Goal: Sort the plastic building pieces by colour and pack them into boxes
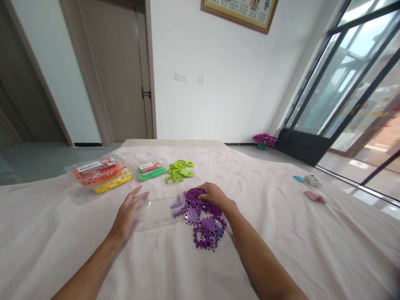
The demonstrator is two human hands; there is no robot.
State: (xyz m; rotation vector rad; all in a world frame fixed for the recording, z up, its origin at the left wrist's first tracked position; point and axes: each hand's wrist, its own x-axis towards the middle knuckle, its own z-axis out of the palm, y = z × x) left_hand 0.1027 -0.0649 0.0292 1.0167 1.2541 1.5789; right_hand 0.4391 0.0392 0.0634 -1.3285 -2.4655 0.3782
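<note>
A clear plastic container (156, 212) lies on the pink cloth in front of me, its right end at the edge of a heap of purple interlocking pieces (208, 225). My left hand (126, 212) grips the container's left end, thumb and fingers along its rim. My right hand (215, 195) is closed over the top of the heap, fingers bent down among the pieces, the fingertips partly hidden. Some purple pieces show through the container's right end. Beyond the container is a loose pile of lime-green interlocking pieces (179, 171).
At the left, lidded boxes of orange pieces (101, 171) and yellow pieces (114, 183) are stacked. Beside them sits a box of green pieces (151, 171). To the right lie a blue item (299, 178), a whitish box (313, 180) and a pink piece (315, 197).
</note>
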